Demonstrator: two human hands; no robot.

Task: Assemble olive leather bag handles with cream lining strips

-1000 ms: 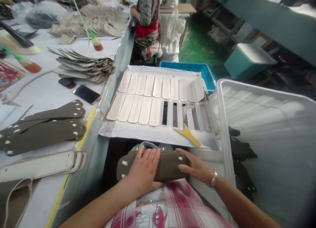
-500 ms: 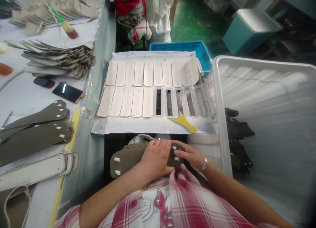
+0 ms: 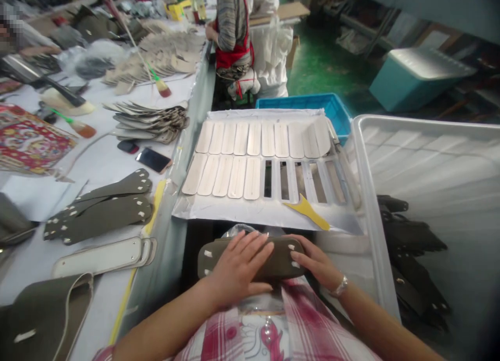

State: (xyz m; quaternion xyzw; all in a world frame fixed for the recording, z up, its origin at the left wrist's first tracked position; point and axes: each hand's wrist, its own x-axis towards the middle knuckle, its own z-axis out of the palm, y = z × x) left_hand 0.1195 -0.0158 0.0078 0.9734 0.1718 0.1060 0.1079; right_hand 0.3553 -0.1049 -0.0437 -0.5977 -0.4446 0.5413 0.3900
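A dark olive, round-ended strip [image 3: 279,259] with small white tabs at its ends lies across my lap, in front of the board. On its left half rests my left hand [image 3: 242,264], palm down with the fingers stretched and slightly apart. My right hand [image 3: 314,259] grips the strip's right end, thumb on top and fingers behind the far edge. Just beyond, a white board [image 3: 226,210] carries two rows of pale rounded strips [image 3: 230,176]. Several slots at the right of its near row show through. A yellow forked piece [image 3: 310,213] lies at the board's near edge.
The table at left bears olive pieces [image 3: 113,215], white strips [image 3: 97,257], a phone [image 3: 153,160] and a pile of strips [image 3: 150,122]. A white bin [image 3: 429,158] with dark pieces stands at right. Behind are a blue crate [image 3: 304,101] and a person [image 3: 232,33].
My left hand's fingers have straightened and spread, and the hand now lies flatter on the strip. The right hand keeps its hold. The view has tilted up and shifted left.
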